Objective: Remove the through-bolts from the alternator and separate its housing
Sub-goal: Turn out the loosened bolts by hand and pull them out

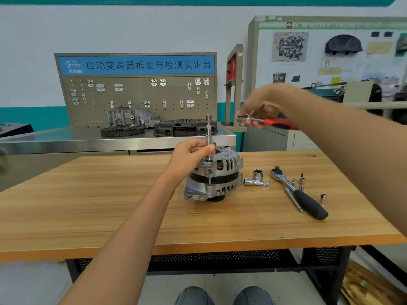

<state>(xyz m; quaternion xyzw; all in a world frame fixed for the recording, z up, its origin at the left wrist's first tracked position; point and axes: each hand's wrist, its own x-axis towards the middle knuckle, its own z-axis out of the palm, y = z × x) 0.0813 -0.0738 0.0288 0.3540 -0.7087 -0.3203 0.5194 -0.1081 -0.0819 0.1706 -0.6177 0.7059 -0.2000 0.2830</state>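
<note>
Steadying extension bar (208, 137) upright on bolt, left hand (191, 155) pinches it; alternator (214, 175) stands mid-bench (110, 205). Right hand (259, 108) grasps red-handled ratchet (273, 122) aloft, likely to fit onto bar top.

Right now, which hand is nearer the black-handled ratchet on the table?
Right. The right hand holds a red-handled ratchet above and behind the black-handled ratchet; the left hand is farther, across the alternator.

The silver alternator (213, 175) stands upright mid-table, housing halves still joined, a socket extension (208, 137) standing vertically on one through-bolt.
</note>
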